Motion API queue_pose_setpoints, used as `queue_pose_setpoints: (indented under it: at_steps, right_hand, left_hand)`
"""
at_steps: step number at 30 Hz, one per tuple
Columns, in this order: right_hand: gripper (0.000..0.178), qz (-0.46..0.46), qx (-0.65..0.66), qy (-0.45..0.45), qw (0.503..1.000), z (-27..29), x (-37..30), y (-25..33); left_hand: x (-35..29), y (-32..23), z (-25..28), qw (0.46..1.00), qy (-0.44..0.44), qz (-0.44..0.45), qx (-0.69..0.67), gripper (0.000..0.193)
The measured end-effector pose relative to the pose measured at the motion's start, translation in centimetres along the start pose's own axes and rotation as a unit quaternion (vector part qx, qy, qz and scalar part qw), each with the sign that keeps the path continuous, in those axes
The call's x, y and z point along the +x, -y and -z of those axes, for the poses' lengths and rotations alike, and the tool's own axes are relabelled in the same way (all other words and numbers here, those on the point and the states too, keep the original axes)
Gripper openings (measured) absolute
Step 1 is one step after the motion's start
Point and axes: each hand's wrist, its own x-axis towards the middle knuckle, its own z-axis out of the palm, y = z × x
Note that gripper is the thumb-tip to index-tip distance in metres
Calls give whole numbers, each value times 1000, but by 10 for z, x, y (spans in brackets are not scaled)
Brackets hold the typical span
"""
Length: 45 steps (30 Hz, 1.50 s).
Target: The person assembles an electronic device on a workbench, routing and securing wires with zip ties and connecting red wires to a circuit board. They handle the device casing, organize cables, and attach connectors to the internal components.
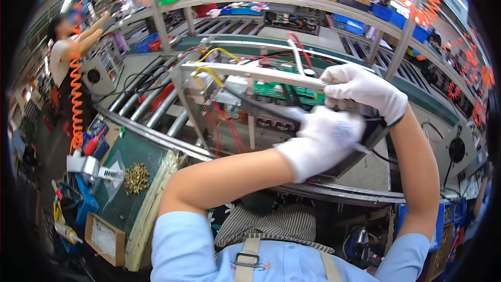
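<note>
In front of me stands an open metal chassis (271, 73) with a green circuit board (284, 91), red and yellow wires and a black cable (250, 103) inside it. My left hand (329, 138), in a white glove, is smeared by motion at the chassis's near right side. The black cable runs up to it, but its fingers do not show clearly. Just above it, my right hand (365, 89), also white-gloved, is closed at the right end of the chassis's top rail. What its curled fingers grip is hidden.
Left on the green bench lie a pile of brass-coloured fasteners (136, 178), a carton (105, 237) and hand tools. Rollers (151, 99) run beneath the chassis. Orange coiled hoses (76, 99) hang down. Another person (65, 55) works at far left. A metal case with a fan (456, 151) stands right.
</note>
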Motion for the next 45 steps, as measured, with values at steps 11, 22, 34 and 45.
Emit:
queue_pose_setpoints:
  at_steps: [11, 22, 34, 45]
  right_hand:
    - [33, 6, -40, 15, 999, -3, -1, 10]
    - [27, 37, 9, 19, 999, 3, 0, -6]
    - [23, 42, -30, 8, 999, 1, -2, 3]
    - [22, 8, -41, -16, 999, -7, -7, 12]
  left_hand:
    - [-16, 85, 48, 989, -115, 66, -63, 28]
    - [16, 108, 85, 962, 166, 119, -184, 47]
    - [-91, 15, 96, 971, -58, -129, -192, 51]
    - [-120, -18, 99, 920, -297, -241, -89, 49]
